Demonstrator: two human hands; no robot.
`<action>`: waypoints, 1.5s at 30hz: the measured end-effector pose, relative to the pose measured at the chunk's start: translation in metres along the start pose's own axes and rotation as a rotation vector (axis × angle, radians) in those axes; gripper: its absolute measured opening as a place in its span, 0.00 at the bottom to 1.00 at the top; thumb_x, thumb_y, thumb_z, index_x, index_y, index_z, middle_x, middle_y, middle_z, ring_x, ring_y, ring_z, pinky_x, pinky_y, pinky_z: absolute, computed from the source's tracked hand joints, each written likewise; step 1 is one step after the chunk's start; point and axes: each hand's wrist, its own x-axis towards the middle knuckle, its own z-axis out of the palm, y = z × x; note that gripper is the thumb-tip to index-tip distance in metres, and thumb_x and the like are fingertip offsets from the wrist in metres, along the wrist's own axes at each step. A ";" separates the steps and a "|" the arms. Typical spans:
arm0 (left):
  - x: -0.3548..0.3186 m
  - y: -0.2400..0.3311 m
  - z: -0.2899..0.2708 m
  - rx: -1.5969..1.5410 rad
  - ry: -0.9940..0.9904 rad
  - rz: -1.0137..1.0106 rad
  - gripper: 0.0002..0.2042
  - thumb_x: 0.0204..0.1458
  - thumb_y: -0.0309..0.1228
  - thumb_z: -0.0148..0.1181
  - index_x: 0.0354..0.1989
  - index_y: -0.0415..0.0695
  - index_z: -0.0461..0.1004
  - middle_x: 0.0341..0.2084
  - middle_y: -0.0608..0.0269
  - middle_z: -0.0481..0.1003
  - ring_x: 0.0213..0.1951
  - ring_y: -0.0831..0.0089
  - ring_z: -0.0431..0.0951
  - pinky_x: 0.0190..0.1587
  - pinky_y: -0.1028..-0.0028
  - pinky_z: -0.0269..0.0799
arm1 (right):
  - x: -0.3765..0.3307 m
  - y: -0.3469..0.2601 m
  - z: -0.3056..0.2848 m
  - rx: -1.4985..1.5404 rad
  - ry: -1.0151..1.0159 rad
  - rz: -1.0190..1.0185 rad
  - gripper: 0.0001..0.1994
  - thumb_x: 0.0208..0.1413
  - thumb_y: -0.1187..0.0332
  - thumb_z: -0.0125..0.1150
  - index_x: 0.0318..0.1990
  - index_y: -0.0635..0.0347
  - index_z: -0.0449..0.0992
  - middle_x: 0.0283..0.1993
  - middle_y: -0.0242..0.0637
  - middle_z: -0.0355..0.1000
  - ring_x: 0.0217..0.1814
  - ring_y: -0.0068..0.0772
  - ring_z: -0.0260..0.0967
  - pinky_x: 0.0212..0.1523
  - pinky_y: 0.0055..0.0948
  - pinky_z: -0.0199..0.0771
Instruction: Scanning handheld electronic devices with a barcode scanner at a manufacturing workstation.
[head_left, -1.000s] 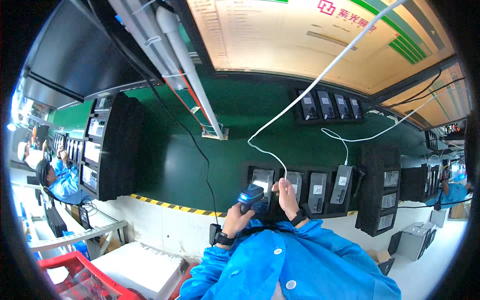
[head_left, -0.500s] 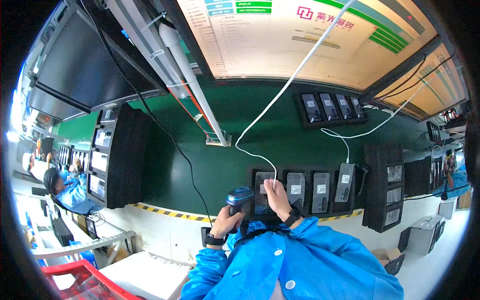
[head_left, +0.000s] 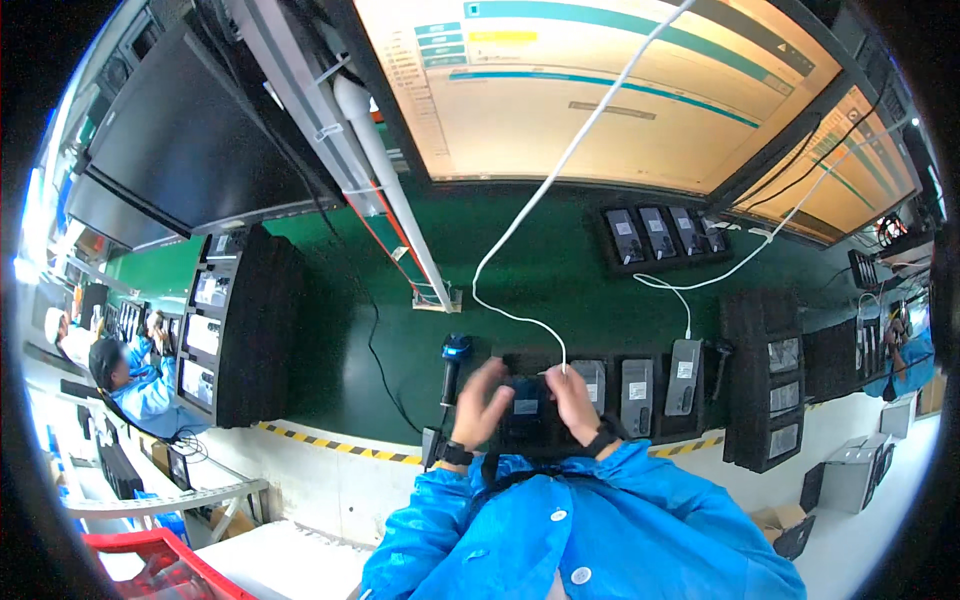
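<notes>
My right hand point(head_left: 577, 402) grips the right side of a black phone point(head_left: 525, 412) with a white label, held over the green mat point(head_left: 540, 270). A white cable point(head_left: 520, 222) runs down from above and ends at the phone's top right corner. Blurred and with its fingers spread, my left hand point(head_left: 484, 404) is at the phone's left edge. A blue handheld scanner point(head_left: 455, 362) stands upright just left of my left hand, apart from it.
More phones stand in a row of slots point(head_left: 655, 388) to the right, and a tray of phones point(head_left: 665, 235) lies farther back. Black racks point(head_left: 240, 340) point(head_left: 765, 390) flank the mat. Large screens point(head_left: 600, 90) hang above. Seated co-workers point(head_left: 130, 385) are at the left, with a red crate point(head_left: 150, 565) below them.
My left hand has let go of the blue scanner, which now stands alone on the mat. Both hands have come together on the black phone.
</notes>
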 end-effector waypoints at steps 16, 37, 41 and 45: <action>-0.015 0.033 0.009 -0.137 -0.216 -0.175 0.13 0.52 0.26 0.63 0.45 0.39 0.73 0.31 0.60 0.78 0.32 0.76 0.75 0.34 0.75 0.70 | -0.003 -0.055 -0.009 -0.267 -0.246 -0.115 0.06 0.54 0.72 0.64 0.35 0.66 0.79 0.37 0.36 0.78 0.38 0.24 0.75 0.37 0.22 0.73; 0.015 0.041 0.055 0.144 0.107 0.064 0.20 0.47 0.21 0.58 0.51 0.37 0.70 0.46 0.49 0.74 0.48 0.60 0.75 0.50 0.70 0.69 | -0.125 0.013 -0.167 -0.135 0.586 0.131 0.23 0.67 0.50 0.39 0.50 0.60 0.72 0.38 0.36 0.76 0.30 0.22 0.71 0.29 0.20 0.67; -0.030 0.033 0.094 -0.163 -0.391 -0.284 0.10 0.54 0.23 0.57 0.44 0.37 0.73 0.35 0.61 0.77 0.38 0.75 0.77 0.41 0.76 0.72 | -0.233 0.117 -0.240 0.034 0.850 0.467 0.21 0.66 0.51 0.42 0.48 0.59 0.72 0.35 0.37 0.75 0.27 0.25 0.71 0.24 0.22 0.68; -0.067 0.065 0.155 -0.001 -0.896 -0.239 0.11 0.56 0.29 0.58 0.45 0.40 0.74 0.37 0.59 0.79 0.40 0.71 0.79 0.42 0.72 0.75 | -0.374 0.234 -0.252 0.254 1.032 0.891 0.16 0.61 0.53 0.50 0.45 0.54 0.73 0.36 0.34 0.75 0.29 0.29 0.71 0.25 0.29 0.68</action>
